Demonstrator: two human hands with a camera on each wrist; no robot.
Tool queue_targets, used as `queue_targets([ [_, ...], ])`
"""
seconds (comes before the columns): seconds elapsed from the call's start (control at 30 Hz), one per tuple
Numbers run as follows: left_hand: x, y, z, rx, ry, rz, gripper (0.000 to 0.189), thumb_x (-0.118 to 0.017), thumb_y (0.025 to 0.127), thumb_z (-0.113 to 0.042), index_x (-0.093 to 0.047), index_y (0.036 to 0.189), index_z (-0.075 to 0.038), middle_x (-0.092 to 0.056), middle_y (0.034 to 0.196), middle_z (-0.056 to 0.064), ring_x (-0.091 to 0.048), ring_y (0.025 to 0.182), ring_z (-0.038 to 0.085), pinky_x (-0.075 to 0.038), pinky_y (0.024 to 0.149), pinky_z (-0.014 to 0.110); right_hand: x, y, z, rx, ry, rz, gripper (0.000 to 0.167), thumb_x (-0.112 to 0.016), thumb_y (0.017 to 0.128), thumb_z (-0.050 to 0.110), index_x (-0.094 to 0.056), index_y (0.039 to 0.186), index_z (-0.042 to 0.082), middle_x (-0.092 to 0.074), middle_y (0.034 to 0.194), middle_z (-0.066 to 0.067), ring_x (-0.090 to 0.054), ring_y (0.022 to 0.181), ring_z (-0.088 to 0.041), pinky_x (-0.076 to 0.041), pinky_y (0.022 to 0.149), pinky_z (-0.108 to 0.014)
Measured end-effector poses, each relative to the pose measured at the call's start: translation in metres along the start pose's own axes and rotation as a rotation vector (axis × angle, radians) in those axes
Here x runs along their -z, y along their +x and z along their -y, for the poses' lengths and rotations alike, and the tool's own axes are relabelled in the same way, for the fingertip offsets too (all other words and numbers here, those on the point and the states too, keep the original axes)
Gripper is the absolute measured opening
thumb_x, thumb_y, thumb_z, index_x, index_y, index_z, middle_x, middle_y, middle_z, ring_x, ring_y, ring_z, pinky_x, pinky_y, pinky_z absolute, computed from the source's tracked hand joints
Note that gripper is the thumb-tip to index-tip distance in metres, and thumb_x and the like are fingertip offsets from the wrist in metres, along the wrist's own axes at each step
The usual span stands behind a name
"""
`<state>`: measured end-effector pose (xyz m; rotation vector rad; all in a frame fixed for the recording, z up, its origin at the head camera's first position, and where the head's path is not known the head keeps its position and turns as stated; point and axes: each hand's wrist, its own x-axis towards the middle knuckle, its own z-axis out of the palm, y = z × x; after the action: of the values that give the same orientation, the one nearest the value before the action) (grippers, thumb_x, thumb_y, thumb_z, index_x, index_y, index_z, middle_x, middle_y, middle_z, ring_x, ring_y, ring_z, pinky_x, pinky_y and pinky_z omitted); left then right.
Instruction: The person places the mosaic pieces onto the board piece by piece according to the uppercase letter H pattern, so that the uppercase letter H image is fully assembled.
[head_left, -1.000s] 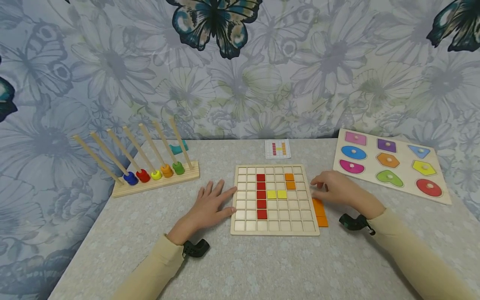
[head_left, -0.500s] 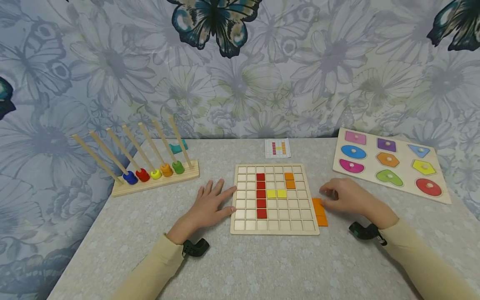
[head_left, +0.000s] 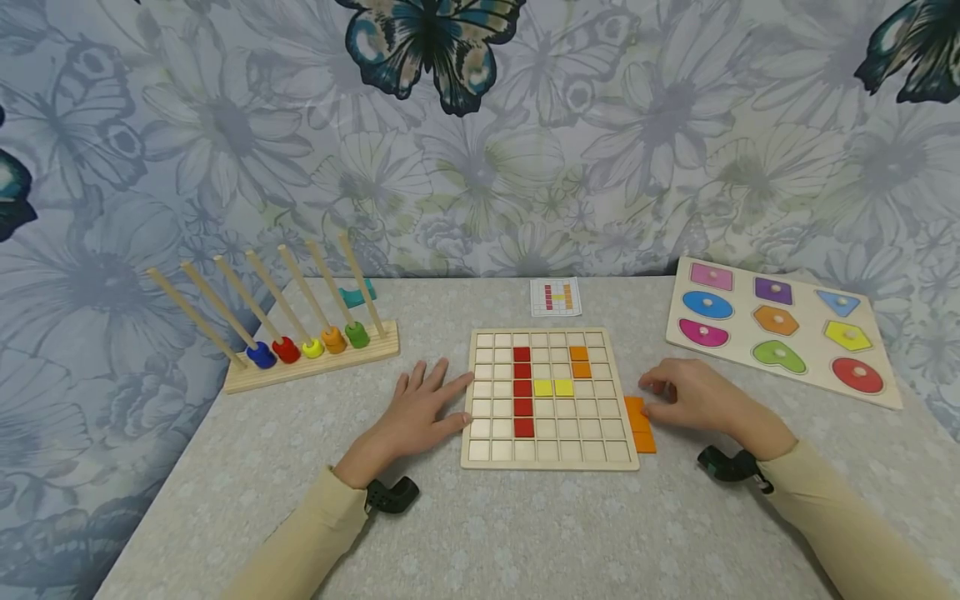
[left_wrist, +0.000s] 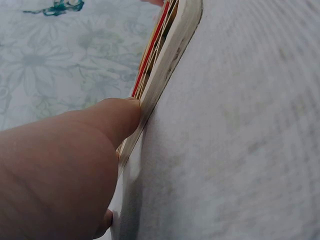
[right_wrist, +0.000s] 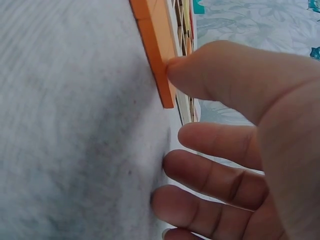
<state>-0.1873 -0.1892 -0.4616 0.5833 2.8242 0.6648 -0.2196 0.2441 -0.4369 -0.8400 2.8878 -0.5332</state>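
Note:
A wooden grid board (head_left: 547, 460) lies in the middle of the table, with a column of red tiles (head_left: 522, 388), two yellow tiles (head_left: 553, 388) and two orange tiles (head_left: 580, 362) in its cells. Along its left edge rests my left hand (head_left: 415, 421), fingers spread; in the left wrist view the thumb (left_wrist: 122, 112) touches the board's side. Loose orange tiles (head_left: 640, 425) lie against the board's right edge. Beside them is my right hand (head_left: 693, 396), fingers loosely bent and holding nothing. Its thumb (right_wrist: 200, 72) appears to touch an orange tile (right_wrist: 159, 50) in the right wrist view.
A small pattern card (head_left: 556, 297) lies behind the board. To the left stands a wooden peg rack (head_left: 315, 362) with coloured rings and tall pegs. A knobbed shape puzzle (head_left: 806, 321) leans at the back right. A teal piece (head_left: 360, 295) lies behind the rack.
My right hand has drawn back to the right and slightly nearer, away from the board's edge, then stayed beside the loose orange tiles. The left hand has not moved.

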Motion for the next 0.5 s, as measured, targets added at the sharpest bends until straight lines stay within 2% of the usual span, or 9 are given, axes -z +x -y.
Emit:
queue_targets([
  [0.5, 0.0013, -0.0003, -0.0013, -0.002, -0.004, 0.001, 0.064, -0.058, 0.103, -0.044, -0.039, 0.160, -0.022, -0.016, 0.169, 0.026, -0.001, 0.155, 0.056, -0.004, 0.119, 0.076, -0.0052, -0.0002, -0.0022, 0.025, 0.016, -0.055, 0.023, -0.080, 0.083, 0.017, -0.078, 0.104, 0.007, -0.067, 0.084, 0.005, -0.051, 0.071, -0.003, -0.050, 0.065, -0.022],
])
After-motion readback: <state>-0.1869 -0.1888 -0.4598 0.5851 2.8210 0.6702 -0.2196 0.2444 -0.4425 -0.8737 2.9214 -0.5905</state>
